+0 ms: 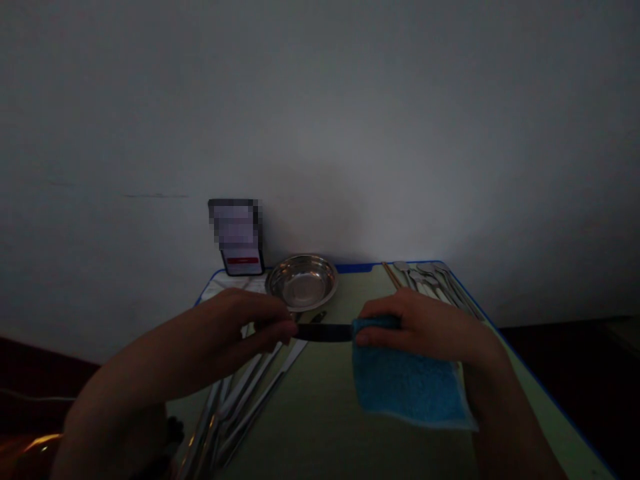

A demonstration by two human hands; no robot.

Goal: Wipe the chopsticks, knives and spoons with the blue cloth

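Between my two hands a table knife [325,332] is stretched level above the table, its flat dark blade bare in the middle. My left hand [255,323] pinches its left end with the fingers together. At the other end, my right hand [415,323] grips it through a blue cloth [407,390]. Most of the cloth hangs down below that hand, and the knife's right end is hidden inside it. Beneath and beside my left arm lie several long metal knives [250,393], partly covered by the arm.
Behind my hands stands a shiny metal bowl [303,283] near the wall. A phone [243,257] leans upright against the wall at its left. Several spoons [425,277] and wooden chopsticks [391,275] lie at the back right of the pale table [310,427], which has a blue edge.
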